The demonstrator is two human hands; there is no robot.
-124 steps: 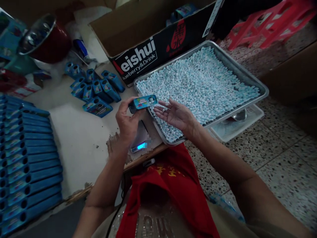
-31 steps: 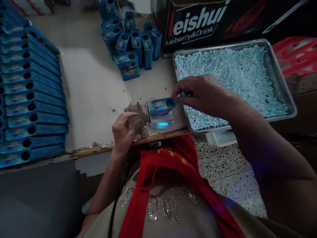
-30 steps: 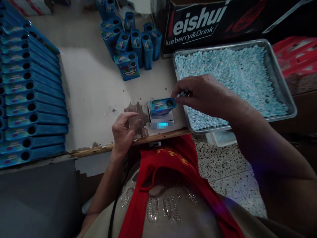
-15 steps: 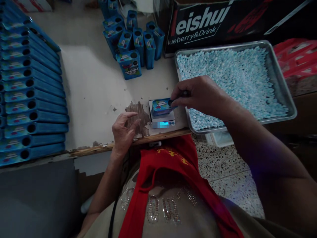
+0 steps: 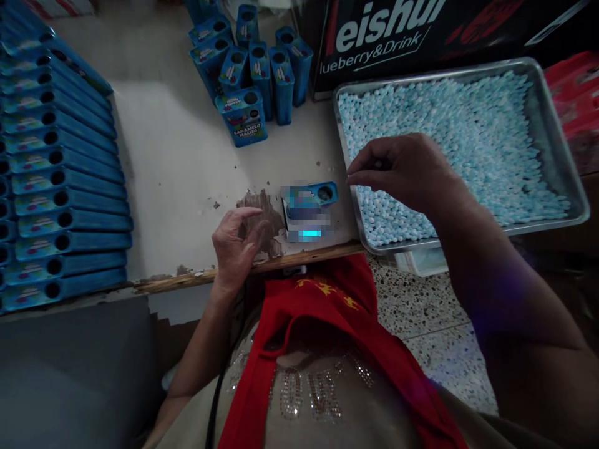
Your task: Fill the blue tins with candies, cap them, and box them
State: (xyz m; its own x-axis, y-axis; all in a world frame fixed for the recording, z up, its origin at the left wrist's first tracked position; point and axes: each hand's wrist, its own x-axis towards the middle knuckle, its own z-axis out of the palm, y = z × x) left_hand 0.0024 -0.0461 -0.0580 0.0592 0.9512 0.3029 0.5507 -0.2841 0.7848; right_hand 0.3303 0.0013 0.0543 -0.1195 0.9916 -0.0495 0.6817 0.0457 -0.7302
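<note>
A small digital scale [image 5: 292,237] with a lit blue display sits near the table's front edge. On it lies a blue candy container [image 5: 304,195], its round opening facing right, with pale pieces visible inside. My right hand [image 5: 397,168] hovers over the left rim of a metal tray [image 5: 559,143] full of pale blue and white candies [image 5: 449,149]. Its thumb and fingertips are pinched together; whatever they hold is too small to make out. To the left of the scale, my left hand [image 5: 236,243] rests by the table edge, thumb and forefinger apart, holding nothing.
Long stacked rows of blue containers [image 5: 70,199] line the table's left side. Several more stand in a group [image 5: 257,81] behind the scale. A black printed carton [image 5: 388,37] is at the back right, with red packaging [image 5: 573,93] beyond the tray.
My right hand has moved right, off the container's opening to the tray's rim, uncovering the opening. My left hand has stayed in place. The view has shifted slightly.
</note>
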